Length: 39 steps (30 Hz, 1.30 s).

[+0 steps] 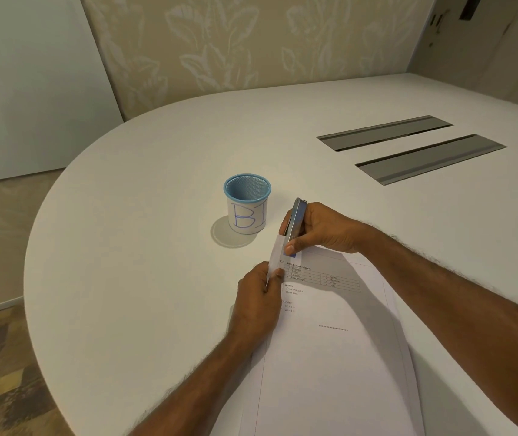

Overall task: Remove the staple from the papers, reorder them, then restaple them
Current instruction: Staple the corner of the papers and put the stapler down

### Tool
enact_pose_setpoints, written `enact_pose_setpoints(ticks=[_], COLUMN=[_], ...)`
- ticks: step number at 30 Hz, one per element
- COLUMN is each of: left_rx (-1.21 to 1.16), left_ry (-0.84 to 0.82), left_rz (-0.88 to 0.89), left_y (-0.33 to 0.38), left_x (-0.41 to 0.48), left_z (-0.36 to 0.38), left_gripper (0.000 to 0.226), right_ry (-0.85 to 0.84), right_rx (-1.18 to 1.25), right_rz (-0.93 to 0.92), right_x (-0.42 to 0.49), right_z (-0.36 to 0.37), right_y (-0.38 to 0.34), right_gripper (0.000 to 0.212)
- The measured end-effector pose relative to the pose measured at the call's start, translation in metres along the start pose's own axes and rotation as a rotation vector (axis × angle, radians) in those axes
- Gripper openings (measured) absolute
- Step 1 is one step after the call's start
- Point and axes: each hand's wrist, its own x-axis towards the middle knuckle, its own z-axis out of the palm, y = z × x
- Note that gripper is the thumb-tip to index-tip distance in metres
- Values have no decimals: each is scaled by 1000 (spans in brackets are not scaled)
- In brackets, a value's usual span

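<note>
A stack of white printed papers (333, 341) lies on the white table (157, 199), running from the centre toward the near edge. My left hand (259, 302) pinches the papers' left edge near the top corner, which is lifted and curled upward. My right hand (320, 229) grips a metallic stapler (297, 220) with a blue base, held almost upright. Its lower end sits at the raised top-left corner of the papers, my thumb pressing near the blue tip. No staple is visible.
A blue mesh cup (247, 204) wrapped in paper lettered "BI" stands just left of the stapler. Two grey recessed cable slots (408, 149) lie in the table at the far right. The table's curved edge drops to the floor on the left.
</note>
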Motion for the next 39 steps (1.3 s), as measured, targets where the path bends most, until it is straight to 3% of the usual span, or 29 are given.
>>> enact_pose_setpoints(ticks=[10, 14, 18, 24, 27, 31, 39], left_rx=[15, 34, 27, 23, 29, 19, -19], left_ry=[4, -3, -7, -8, 1, -1, -13], left_rz=[0, 2, -12, -24, -14, -12, -26], left_y=[-1, -2, 0, -2, -2, -2, 3], left_x=[0, 0, 0, 0, 0, -1, -4], left_z=[-1, 1, 0, -1, -1, -2, -4], left_gripper=[27, 28, 27, 27, 29, 29, 29], right_ry=[61, 9, -52, 222, 363, 354, 386], right_rx=[36, 47, 138, 217, -64, -532, -694], right_rz=[-23, -18, 0, 23, 150, 350, 370], right_x=[-1, 0, -2, -20, -31, -47, -67], right_z=[7, 4, -10, -47, -60, -71, -65], right_y=[1, 5, 3, 9, 29, 57, 77], right_gripper=[20, 21, 35, 40, 30, 24, 36])
